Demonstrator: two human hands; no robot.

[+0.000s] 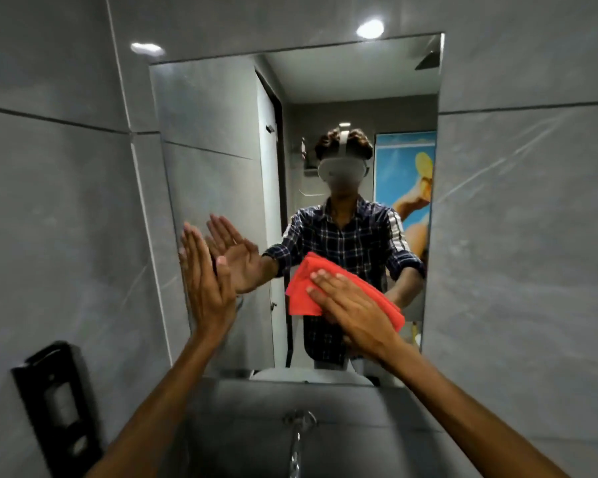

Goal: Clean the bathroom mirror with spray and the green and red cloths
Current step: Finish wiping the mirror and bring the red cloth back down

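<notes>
- Right hand [351, 305]: grip spread flat, pressing red cloth [325, 288] on lower mirror [221, 150]; cloth may slip.
- Left hand [204, 281]: spread, apparently touching mirror's left edge; may leave smudges.

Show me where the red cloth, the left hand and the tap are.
red cloth [302, 288]: head view, on its upper left fold.
left hand [204, 284]: head view, on its back.
tap [296, 443]: head view, on its spout.

- Grey tiled wall [532, 236] carries a frameless rectangular mirror [221, 150].
- Red folded cloth [304, 288] lies flat against the glass.
- Black wall-mounted dispenser [59, 401] hangs low on the left.
- Chrome tap [299, 422] sits below the mirror.
</notes>
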